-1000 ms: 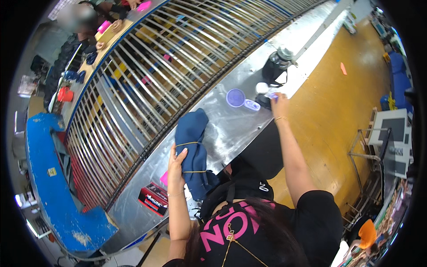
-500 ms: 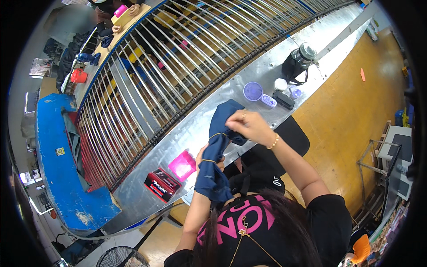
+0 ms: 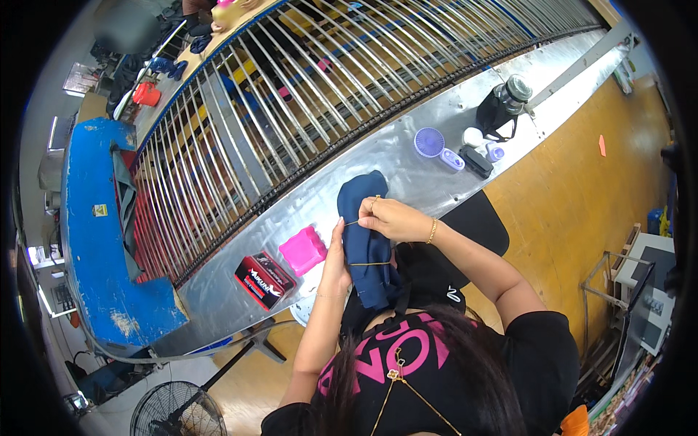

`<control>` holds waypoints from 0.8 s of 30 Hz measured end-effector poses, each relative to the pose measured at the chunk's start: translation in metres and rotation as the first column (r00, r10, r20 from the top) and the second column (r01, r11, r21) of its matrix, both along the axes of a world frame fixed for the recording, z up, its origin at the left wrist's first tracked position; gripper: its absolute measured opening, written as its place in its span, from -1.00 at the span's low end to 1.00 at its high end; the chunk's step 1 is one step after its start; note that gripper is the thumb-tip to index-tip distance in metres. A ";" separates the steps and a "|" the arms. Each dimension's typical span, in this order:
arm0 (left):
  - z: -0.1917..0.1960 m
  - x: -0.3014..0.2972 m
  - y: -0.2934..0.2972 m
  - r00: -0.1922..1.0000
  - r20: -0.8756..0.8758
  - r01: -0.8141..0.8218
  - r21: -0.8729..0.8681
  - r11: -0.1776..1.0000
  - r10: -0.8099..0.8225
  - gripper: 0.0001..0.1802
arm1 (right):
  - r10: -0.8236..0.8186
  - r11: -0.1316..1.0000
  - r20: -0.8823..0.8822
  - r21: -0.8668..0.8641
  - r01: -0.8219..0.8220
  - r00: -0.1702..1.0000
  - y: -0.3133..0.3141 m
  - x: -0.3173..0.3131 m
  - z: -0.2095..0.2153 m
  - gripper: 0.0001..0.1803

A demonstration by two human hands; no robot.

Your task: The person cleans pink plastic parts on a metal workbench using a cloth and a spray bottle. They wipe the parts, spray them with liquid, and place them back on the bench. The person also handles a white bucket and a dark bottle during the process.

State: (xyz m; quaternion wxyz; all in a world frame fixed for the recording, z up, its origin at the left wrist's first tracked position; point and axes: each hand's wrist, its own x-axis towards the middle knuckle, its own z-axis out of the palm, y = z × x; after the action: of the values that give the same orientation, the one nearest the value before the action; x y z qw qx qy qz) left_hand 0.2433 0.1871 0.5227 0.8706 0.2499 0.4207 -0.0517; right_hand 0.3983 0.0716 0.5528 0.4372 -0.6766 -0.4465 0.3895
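A folded dark blue cloth (image 3: 366,240) lies on the shiny metal table (image 3: 378,156) in front of me. A thin elastic band runs across it. My right hand (image 3: 389,218) rests on the upper part of the cloth and pinches the band. My left hand (image 3: 337,256) touches the cloth's left edge and holds the band's other end, fingers pointing up.
A pink box (image 3: 303,249) and a red and black box (image 3: 263,280) lie left of the cloth. A purple round lid (image 3: 429,142), small containers (image 3: 476,149) and a dark bottle (image 3: 503,105) stand at the right. A slatted metal conveyor (image 3: 305,87) runs behind; a fan (image 3: 178,410) stands below.
My right hand came back from the containers at the far right to the cloth. Both hands now hold the band on the cloth.
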 end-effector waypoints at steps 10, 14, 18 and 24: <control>-0.009 0.010 0.030 0.990 0.138 0.018 -0.314 0.949 0.026 -0.40 | -0.016 0.987 -0.101 0.160 0.032 0.995 -0.013 -0.008 0.046 -0.73; 0.016 0.019 0.056 0.926 0.323 -0.053 -0.405 0.913 0.197 -0.35 | -0.008 0.993 0.016 0.122 0.006 1.000 -0.034 0.011 0.056 -0.71; 0.042 0.026 0.068 0.847 0.452 -0.042 -0.468 0.883 0.280 -0.38 | -0.033 0.987 0.212 0.158 -0.001 0.977 -0.027 0.002 0.051 -0.67; 0.044 0.022 0.076 0.870 0.425 -0.085 -0.370 0.925 0.250 -0.36 | -0.057 0.998 -0.072 0.024 0.059 0.996 -0.011 -0.002 0.067 -0.67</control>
State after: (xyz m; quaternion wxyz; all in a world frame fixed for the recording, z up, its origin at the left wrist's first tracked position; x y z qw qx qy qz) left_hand 0.2655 0.2629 0.5664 0.9766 0.0630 0.2049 0.0148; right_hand 0.3968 0.0601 0.6193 0.4725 -0.6693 -0.4158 0.3948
